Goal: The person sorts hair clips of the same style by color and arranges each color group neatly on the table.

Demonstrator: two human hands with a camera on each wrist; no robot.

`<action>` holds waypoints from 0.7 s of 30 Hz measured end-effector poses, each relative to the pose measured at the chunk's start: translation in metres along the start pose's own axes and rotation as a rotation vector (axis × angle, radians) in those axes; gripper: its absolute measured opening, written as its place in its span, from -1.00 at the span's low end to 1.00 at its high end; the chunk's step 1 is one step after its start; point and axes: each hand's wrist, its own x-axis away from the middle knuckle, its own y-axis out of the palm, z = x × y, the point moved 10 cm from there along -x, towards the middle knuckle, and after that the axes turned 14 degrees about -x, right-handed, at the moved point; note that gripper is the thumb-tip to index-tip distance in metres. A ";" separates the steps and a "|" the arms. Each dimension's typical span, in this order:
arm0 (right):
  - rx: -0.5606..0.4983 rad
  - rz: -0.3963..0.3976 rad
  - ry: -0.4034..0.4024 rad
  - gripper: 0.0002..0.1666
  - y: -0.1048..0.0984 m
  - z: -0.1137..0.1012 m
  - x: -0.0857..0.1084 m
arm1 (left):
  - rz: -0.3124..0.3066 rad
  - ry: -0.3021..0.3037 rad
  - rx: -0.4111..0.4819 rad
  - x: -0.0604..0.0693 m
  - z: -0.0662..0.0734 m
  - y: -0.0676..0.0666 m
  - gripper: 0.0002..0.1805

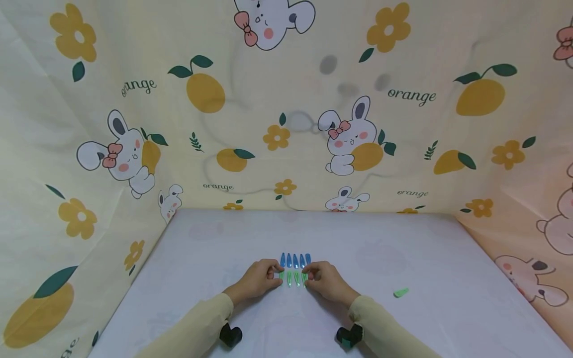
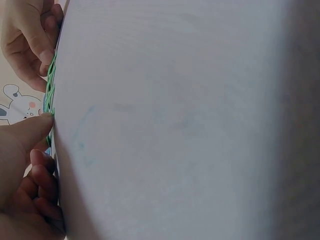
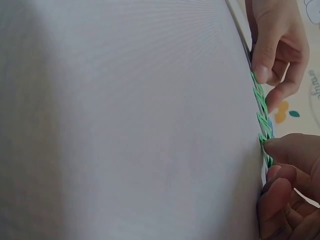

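Several green snap hair clips [image 1: 297,279] lie side by side in a row on the white table. Just beyond them is a row of blue snap hair clips [image 1: 296,260]. My left hand [image 1: 258,279] pinches the leftmost green clip between thumb and index finger. At the other end of the row, my right hand [image 1: 329,283] holds the rightmost green clip in the same way. In the right wrist view the green clips [image 3: 261,102] appear edge-on between the two hands. The fingers partly cover both end clips.
A single green clip [image 1: 401,293] lies apart on the table [image 1: 438,258], to the right of my right hand. Cloth [image 1: 268,99] printed with rabbits and oranges rises behind the table and along both sides.
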 end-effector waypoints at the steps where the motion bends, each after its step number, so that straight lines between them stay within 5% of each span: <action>1: -0.005 -0.002 0.000 -0.70 0.000 0.000 0.000 | 0.000 -0.001 -0.001 0.000 0.000 0.000 -0.70; 21: 0.001 0.017 -0.006 -0.73 -0.004 0.003 0.000 | -0.008 -0.003 0.012 0.001 -0.001 0.001 -0.72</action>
